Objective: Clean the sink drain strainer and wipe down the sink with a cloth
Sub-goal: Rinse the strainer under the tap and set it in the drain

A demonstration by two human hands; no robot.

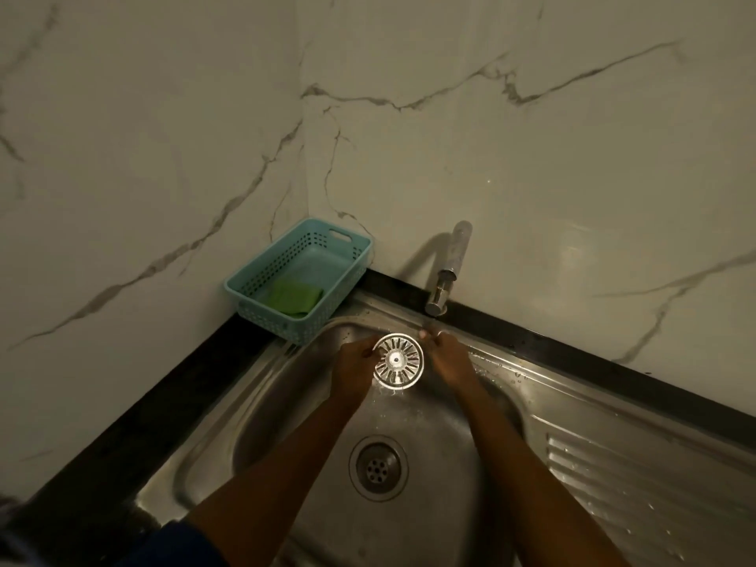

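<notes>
1. Step rn: you're on the strainer bit, not the wiping. The strainer [398, 360] is out of the drain and held up over the basin, center of frame, just below the tap [444, 285].

2. Grips: your left hand [355, 367] has its grip closed on the strainer's left edge. Your right hand [448, 359] sits at the strainer's right side w/ fingertips up near the spout. Can't tell if that grip is actually on the rim or just alongside it, too dark.

3. Water: there's shine and droplets around the sink [613, 456] rim and draining board on the right, but idk if the tap is running atm. No clear stream visible.

4. The drain [378, 468] is open, lower center of frame, nothing sitting in it.

5. Cloth: the green cloth [295, 296] is in the teal basket [262, 282] on the counter [135, 407], left-center of frame, well apart from both hands. Untouched afaict.

6. Next move, imo: finish rinsing/rubbing the slots, then seat the strainer back in the drain. That needs it flat and centered over the hole. Keep a firm pinch, wet metal will prob be slippery.

7. After that one hand has to go up-left to the basket for the cloth, so wiping hasn't started. Roughly early-to-mid task, I'd guess.
</notes>
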